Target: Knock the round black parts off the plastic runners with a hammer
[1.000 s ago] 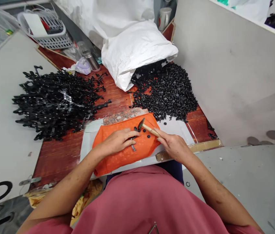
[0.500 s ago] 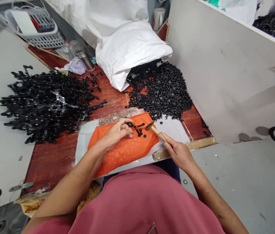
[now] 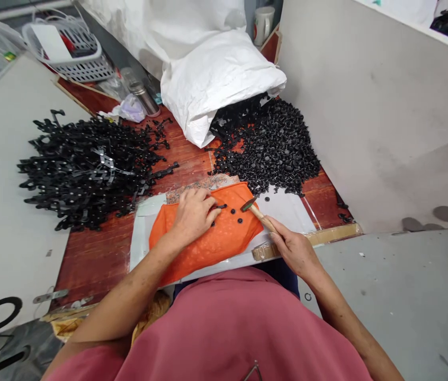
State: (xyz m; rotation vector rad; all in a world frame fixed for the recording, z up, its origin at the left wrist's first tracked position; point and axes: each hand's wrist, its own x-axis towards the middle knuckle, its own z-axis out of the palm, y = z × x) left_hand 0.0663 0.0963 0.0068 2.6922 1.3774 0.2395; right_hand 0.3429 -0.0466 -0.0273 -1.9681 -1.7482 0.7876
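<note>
My left hand (image 3: pixel 193 213) is over an orange cloth (image 3: pixel 204 246), its fingers curled down on a black jointed plastic piece (image 3: pixel 221 206). Most of that piece is hidden under the fingers; one end sticks out to the right. A small round black cap (image 3: pixel 240 220) lies on the cloth just right of these fingertips, with another close by. My right hand (image 3: pixel 295 250) is closed around the wooden handle of a small hammer (image 3: pixel 261 216). The hammer's dark metal head is at the cloth's right side; whether it touches the cloth I cannot tell.
Black jointed strips (image 3: pixel 89 174) are heaped on the left of the red-brown table (image 3: pixel 84 270). Small black caps (image 3: pixel 275 151) spill from a white sack (image 3: pixel 224 79) at the back. A grey panel (image 3: pixel 375 132) bounds the right. A metal flask (image 3: pixel 144 98) and plastic basket (image 3: pixel 84 69) are back left.
My left hand has turned palm-down over the black jointed piece, which lay spread and visible before. My right hand still holds the hammer in nearly the same place. The whole view has shifted slightly.
</note>
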